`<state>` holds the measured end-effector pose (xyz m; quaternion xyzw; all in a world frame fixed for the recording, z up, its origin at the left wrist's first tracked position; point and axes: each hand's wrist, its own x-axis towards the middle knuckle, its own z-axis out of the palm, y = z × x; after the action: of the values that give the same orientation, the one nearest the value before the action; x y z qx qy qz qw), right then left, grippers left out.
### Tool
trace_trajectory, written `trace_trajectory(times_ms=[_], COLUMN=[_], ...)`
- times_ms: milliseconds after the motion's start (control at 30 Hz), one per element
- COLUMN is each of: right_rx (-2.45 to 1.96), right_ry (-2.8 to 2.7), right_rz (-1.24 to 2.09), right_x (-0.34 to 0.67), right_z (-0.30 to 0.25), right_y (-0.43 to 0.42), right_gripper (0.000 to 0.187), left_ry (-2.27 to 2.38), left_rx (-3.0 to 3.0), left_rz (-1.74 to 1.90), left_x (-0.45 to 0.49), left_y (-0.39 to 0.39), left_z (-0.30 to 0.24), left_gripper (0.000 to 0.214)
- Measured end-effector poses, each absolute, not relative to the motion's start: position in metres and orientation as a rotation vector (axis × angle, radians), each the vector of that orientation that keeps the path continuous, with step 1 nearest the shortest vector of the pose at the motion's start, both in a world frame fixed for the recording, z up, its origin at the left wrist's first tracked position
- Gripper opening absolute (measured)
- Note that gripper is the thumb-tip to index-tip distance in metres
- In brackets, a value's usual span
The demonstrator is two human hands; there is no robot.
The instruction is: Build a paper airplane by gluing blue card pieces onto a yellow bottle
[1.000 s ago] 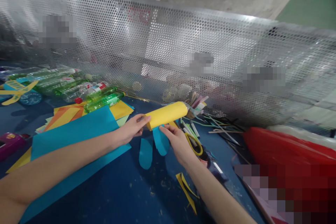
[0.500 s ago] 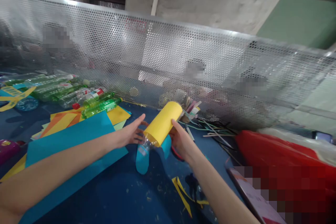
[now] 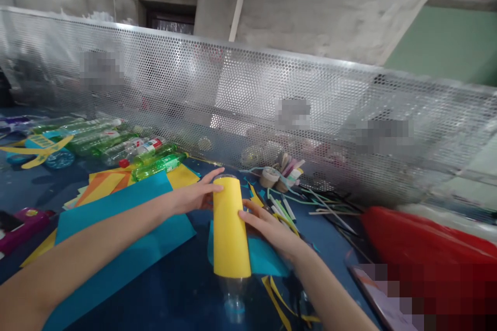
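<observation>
A clear plastic bottle (image 3: 234, 304) wrapped in a yellow paper sleeve (image 3: 232, 232) is between my hands, its neck pointing toward me. My left hand (image 3: 200, 192) grips the far end of the sleeve from the left, thumb on the yellow paper. On the right side, my right hand (image 3: 269, 225) holds it with fingertips against the sleeve; some of its fingers are hidden behind. Blue paper (image 3: 267, 256) shows on both sides behind the bottle; whether it is joined to the bottle I cannot tell.
Blue sheets (image 3: 128, 238) lie at left, before several plastic bottles (image 3: 159, 165). A purple tool (image 3: 27, 225) sits far left. Yellow scraps (image 3: 277, 302) lie near front; cups (image 3: 269, 177) and sticks stand behind. A red bag (image 3: 419, 238) is right; a perforated metal screen (image 3: 248, 88) runs across.
The wrapped bottle has turned from slanting to nearly straight toward me, and its neck has come nearer. My left hand has moved from the neck end to the far end.
</observation>
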<state>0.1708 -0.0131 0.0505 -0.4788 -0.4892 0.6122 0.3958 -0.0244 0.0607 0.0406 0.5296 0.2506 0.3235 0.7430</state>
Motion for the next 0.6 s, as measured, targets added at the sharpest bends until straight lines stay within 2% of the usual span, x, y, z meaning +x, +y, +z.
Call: trace_trajectory(times_ms=[233,300,500,600], right_rx=[-1.265,-1.307,-1.619,-2.077], right_ry=[-1.358,-1.377,-1.508,-1.785], right_rz=[1.53,1.407,0.386,0.07], right_x=[0.178,0.181,0.219,0.241], right_z=[0.049,0.045,0.056,0.067], right_y=[-0.01,-0.004,0.016,0.007], right_gripper=[0.029,0.028,0.03,0.035], left_ry=[0.49,0.516,0.617,0.71], left_rx=[1.296,1.283,1.14,1.064], left_rz=[0.584,0.578,0.74,0.846], left_x=[-0.033,-0.035,-0.045,-0.05], left_y=[0.064,0.066,0.086,0.098], left_z=[0.045,0.046,0.035,0.025], left_gripper=[0.061,0.058,0.054,0.055])
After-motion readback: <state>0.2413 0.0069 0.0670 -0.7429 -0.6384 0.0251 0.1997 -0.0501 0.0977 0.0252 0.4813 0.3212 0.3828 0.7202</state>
